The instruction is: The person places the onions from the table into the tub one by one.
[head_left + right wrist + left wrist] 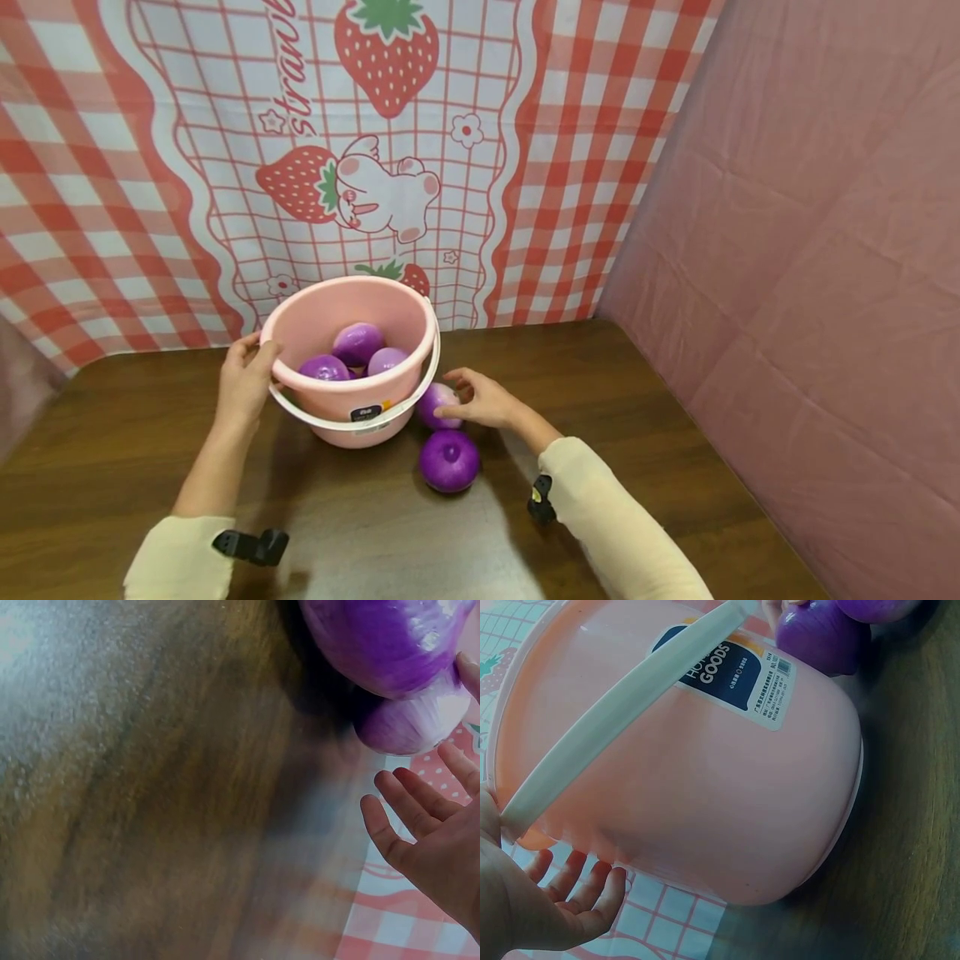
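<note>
A pink bucket (315,407) with a white handle (431,371) stands on the table, several purple onions (358,343) inside. My left hand (246,379) holds its left rim, thumb over the edge; in the left wrist view the other fingers (592,896) curve loosely beside the outer wall. To the right of the bucket, my right hand (483,400) is spread around a pale purple onion (430,406), thumb in front and fingers at its far side. Whether they touch it firmly is unclear. A darker purple onion (450,462) sits just nearer to me, close against the pale one.
The brown wooden table (360,533) ends at a red-and-white checked strawberry cloth (570,167) behind the bucket. A pink fabric wall (810,250) borders the right side. Black wrist mounts (251,547) sit on both sleeves.
</note>
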A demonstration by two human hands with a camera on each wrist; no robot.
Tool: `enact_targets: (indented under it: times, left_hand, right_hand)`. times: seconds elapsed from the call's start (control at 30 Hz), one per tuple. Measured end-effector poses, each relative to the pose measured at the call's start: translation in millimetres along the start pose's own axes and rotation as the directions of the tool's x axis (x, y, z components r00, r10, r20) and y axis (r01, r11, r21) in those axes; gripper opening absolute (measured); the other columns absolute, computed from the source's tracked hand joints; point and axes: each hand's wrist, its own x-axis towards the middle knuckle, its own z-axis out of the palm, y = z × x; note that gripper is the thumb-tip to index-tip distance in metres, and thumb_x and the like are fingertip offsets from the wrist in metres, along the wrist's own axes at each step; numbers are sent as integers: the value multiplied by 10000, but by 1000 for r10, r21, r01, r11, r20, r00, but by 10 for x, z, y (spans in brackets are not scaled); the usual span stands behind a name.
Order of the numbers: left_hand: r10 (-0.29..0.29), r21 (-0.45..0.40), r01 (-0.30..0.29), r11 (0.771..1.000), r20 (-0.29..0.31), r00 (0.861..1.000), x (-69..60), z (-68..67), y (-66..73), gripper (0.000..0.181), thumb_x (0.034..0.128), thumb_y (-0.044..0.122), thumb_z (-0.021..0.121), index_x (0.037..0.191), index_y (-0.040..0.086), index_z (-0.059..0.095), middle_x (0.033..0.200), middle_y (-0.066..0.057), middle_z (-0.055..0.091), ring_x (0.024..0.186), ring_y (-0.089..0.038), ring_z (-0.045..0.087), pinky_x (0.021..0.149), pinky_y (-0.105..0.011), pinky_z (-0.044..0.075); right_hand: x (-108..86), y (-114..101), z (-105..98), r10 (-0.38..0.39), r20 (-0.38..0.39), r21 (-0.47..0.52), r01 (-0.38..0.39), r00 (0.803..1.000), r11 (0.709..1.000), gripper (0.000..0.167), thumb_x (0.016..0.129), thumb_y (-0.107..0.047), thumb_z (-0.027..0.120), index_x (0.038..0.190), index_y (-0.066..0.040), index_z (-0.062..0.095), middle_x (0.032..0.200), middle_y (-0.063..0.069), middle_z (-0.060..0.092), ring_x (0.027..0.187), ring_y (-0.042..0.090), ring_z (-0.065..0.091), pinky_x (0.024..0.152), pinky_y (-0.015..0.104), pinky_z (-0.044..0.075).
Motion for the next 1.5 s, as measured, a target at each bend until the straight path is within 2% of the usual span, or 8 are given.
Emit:
enact_targets:
  times: [0.3, 0.67, 1.03, 1.5]
  left_hand:
    - [-12, -11, 13, 1000, 13, 1000, -15, -10, 6, 584, 910, 213, 478, 1420, -2, 293, 1388, -232, 385, 721, 49, 527, 561, -94, 505]
    - [-2, -2, 2, 1000, 10, 1000, -10, -1, 16, 578, 910, 215, 480, 1416, -1, 303, 1377, -231, 403, 719, 57, 526, 560, -87, 507]
    - [-10, -15, 11, 1000, 15, 1000, -15, -13, 3, 599, 912, 228, 485, 1428, 0, 284, 1402, -247, 376, 724, 57, 528, 564, -93, 514]
    - [-8, -9, 8, 1000, 20, 1000, -10, -12, -4, 597, 914, 224, 473, 1427, -10, 278, 1396, -240, 374, 719, 57, 527, 554, -100, 513]
  right_hand:
    - [-14, 17, 63, 36, 6, 36, -36, 999, 999, 640, 758, -346, 749, 1289, -98, 490, 1147, 144, 589, 999, 215, 597, 838, 307, 526]
    - [-14, 35, 69, 6, -6, 37, -6, 1000, 999, 653, 755, -324, 751, 1296, -74, 482, 1132, 159, 590, 973, 210, 598, 804, 277, 532]
    - [-28, 67, -24, 34, -64, 65, -30, 997, 997, 639, 748, -340, 759, 1287, -116, 499, 1136, 137, 597, 996, 228, 594, 820, 297, 531]
    - [-53, 100, -308, 53, -192, 117, -31, 980, 993, 590, 779, -367, 730, 1290, -174, 509, 1116, 97, 616, 1009, 212, 580, 803, 302, 535]
